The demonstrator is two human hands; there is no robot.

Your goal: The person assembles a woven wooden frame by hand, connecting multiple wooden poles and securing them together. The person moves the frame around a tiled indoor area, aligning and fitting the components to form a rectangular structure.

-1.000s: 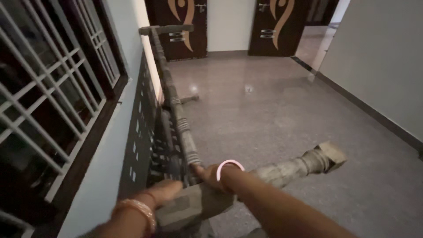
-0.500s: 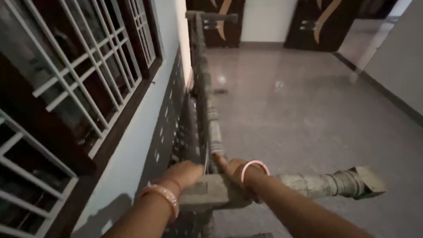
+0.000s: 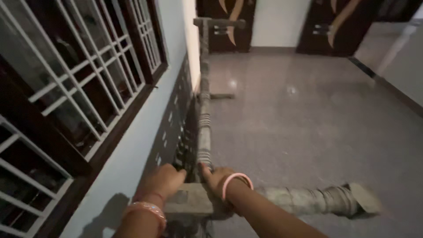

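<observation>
The cot frame (image 3: 194, 200) leans on edge against the wall (image 3: 145, 145). Both hands rest on its near end, left hand (image 3: 164, 180) nearer the wall, right hand (image 3: 218, 178) beside it. Its leg (image 3: 321, 200) juts right over the floor (image 3: 308, 123); windows (image 3: 75, 79) sit above-left, doors (image 3: 229, 22) beyond its far end.

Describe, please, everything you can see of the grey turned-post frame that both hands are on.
The frame looks like weathered grey wood or stone. One long rail with turned, ringed sections runs along the perforated dark panel by the wall to a far cross-piece. Near the camera a blocky corner joint joins it to a second turned post lying across the floor, ending in a squarish foot. The left hand and right hand rest on the joint, either side of the rail.
</observation>
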